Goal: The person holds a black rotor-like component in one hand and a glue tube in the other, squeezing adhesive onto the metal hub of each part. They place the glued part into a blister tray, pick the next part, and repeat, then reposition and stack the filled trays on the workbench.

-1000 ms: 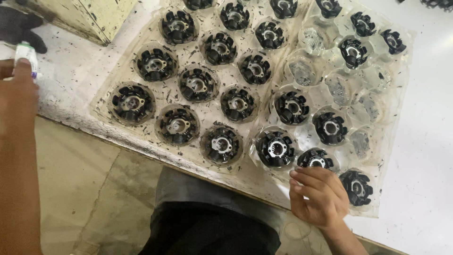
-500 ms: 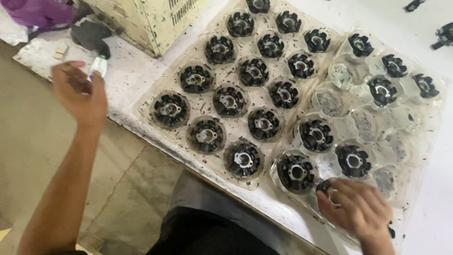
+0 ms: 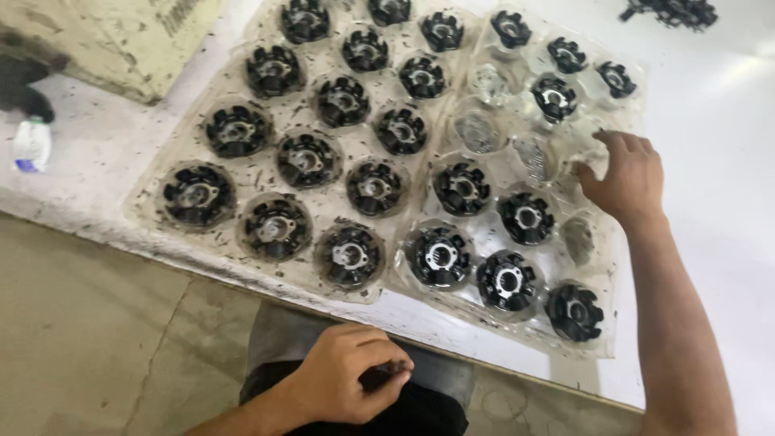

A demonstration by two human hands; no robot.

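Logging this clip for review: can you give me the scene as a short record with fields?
setting: white table above a grey floor
trays: two clear plastic trays side by side, pockets mostly filled with black toothed round parts
empty pockets: several in the right-side tray
left hand: curled near the lap, seems to hold something small and dark
right hand: open, fingers over an empty pocket
other: cardboard box at top left

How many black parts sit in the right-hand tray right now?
9 black parts: three along the near edge, two in the next row, one in the fourth row, three along the far edge. The right hand may hide another.
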